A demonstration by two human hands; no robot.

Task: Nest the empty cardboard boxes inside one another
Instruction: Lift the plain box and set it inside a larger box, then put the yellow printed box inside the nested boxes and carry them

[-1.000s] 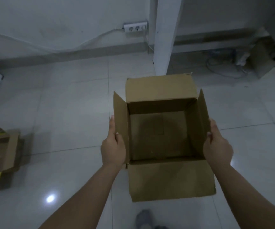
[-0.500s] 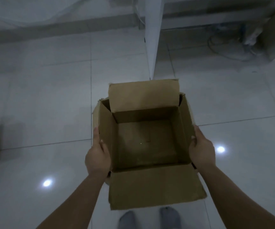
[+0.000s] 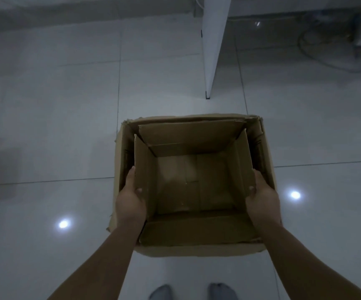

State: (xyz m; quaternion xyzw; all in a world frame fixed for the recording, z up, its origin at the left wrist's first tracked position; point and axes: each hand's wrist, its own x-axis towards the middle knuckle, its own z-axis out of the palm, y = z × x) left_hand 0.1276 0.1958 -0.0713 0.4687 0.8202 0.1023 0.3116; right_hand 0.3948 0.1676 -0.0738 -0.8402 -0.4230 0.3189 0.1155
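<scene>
Inner box (image 3: 193, 180): plain brown cardboard, open at top, empty, set within the outer box (image 3: 118, 161). Side flaps stood upright; far flap leaned back against the outer box's far wall; near flap folded outward over the outer box's near edge. Whether resting on the outer box's bottom or held above it: could not be told.

Outer box: larger, worn, torn along the rim, stood on the tile floor (image 3: 45, 126), enclosing the inner box on all four sides with narrow gaps at left and right.

Left hand (image 3: 130, 200): closed on the inner box's left flap, thumb inside, fingers down in the gap beside it.

Right hand (image 3: 261, 199): closed likewise on the right flap, thumb inside.

Table leg (image 3: 214, 46): white, planted beyond the outer box's far wall.

Feet (image 3: 162, 292): grey socks, just nearer than the outer box.

Cables (image 3: 326, 50): loose, far right of the outer box.
</scene>
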